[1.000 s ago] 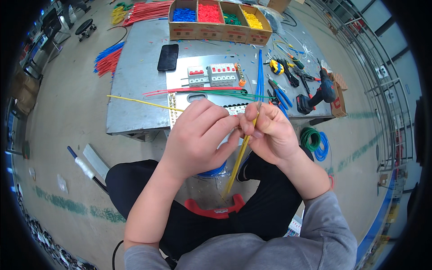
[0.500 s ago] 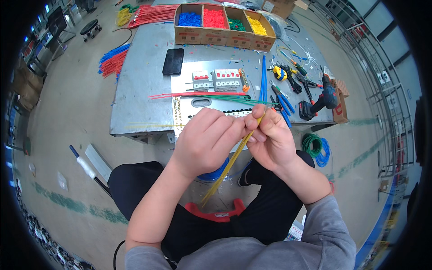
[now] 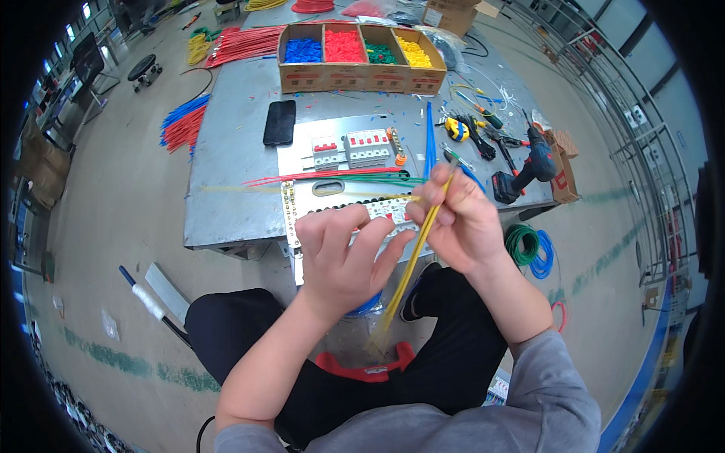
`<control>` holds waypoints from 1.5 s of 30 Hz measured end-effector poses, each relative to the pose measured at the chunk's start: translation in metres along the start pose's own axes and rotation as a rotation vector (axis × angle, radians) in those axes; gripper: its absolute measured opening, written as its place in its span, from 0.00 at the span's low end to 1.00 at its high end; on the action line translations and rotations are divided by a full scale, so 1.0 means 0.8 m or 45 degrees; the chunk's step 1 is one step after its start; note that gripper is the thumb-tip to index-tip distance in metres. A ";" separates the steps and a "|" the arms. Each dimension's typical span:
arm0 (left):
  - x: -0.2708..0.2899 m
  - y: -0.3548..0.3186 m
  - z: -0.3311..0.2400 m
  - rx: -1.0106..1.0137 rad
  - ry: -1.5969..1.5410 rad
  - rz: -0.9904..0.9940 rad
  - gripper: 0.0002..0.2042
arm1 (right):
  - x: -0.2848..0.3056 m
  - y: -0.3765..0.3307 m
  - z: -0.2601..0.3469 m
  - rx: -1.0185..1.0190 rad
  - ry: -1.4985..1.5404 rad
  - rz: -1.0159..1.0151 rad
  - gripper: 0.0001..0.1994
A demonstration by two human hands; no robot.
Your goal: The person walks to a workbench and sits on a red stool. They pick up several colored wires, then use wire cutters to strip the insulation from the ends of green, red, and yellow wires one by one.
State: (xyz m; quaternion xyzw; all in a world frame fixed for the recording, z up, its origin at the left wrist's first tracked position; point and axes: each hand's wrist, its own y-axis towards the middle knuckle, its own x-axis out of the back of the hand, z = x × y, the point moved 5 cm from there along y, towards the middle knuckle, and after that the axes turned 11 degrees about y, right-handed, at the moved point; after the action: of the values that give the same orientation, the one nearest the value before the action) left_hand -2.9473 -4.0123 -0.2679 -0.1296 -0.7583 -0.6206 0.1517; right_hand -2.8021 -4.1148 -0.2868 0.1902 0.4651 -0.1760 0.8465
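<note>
Left hand [image 3: 332,248]: our grip hanging half open, seemingly holding nothing. Beyond, on worktop [image 3: 234,143], box [image 3: 362,79] holding blue, red, mostly green, then yellow bits by compartment. Yellow wires [image 3: 415,257] slanting from right hand [image 3: 462,220]; our grip pinching them. We're likely separating wires; next move calling for light, steady hold.

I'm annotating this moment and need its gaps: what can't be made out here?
All in the head view:
Yellow wires in the right hand: lower ends blurred, exact count unclear.
Metal panel: lower part partly hidden behind the left hand.
Blue-handled pliers: partly hidden behind the right hand.
Red coil: cut off by the top edge.
</note>
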 end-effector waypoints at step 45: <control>-0.011 0.020 0.039 -0.098 -0.206 0.393 0.13 | -0.014 -0.011 -0.015 -0.098 -0.192 0.035 0.16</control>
State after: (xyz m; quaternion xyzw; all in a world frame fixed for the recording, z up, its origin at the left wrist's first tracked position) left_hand -2.9354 -3.9790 -0.2626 -0.2998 -0.7148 -0.6060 0.1786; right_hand -2.8202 -4.1152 -0.2848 0.1499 0.4038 -0.1602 0.8881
